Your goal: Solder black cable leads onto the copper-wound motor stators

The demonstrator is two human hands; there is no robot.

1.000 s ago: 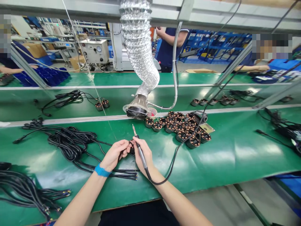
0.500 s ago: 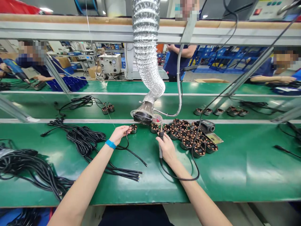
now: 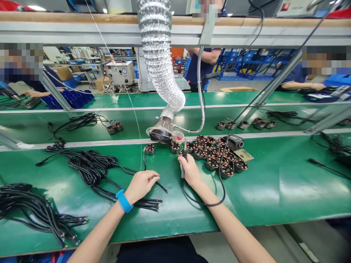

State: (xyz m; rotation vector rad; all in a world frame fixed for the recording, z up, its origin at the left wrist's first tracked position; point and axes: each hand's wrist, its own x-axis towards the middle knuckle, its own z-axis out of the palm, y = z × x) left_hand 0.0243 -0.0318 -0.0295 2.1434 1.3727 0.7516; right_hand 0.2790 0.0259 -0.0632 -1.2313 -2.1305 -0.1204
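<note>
My left hand (image 3: 142, 185), with a blue band at the wrist, is over the green bench with thumb and fingertips pinched together; whatever may be between them is too small to name. Just beyond it lies a black cable (image 3: 162, 187), and a single copper-wound coil ring (image 3: 150, 149) sits farther up with a wire at its side. My right hand (image 3: 189, 168) is closed round a soldering iron (image 3: 184, 152) held upright, its cord looping over the forearm. To the right of that hand is a cluster of coil rings (image 3: 212, 163).
A foil duct ends in a black fan hood (image 3: 160, 136) above the bench. Bundles of black cables (image 3: 90, 166) lie at the left. A grey metal block (image 3: 236, 141) stands behind the coils. People work across the bench, one at each side and one standing.
My left hand has let go of the cable beside the single coil ring and moved back toward me. My right hand still holds the soldering iron. The camera view has shifted slightly.
</note>
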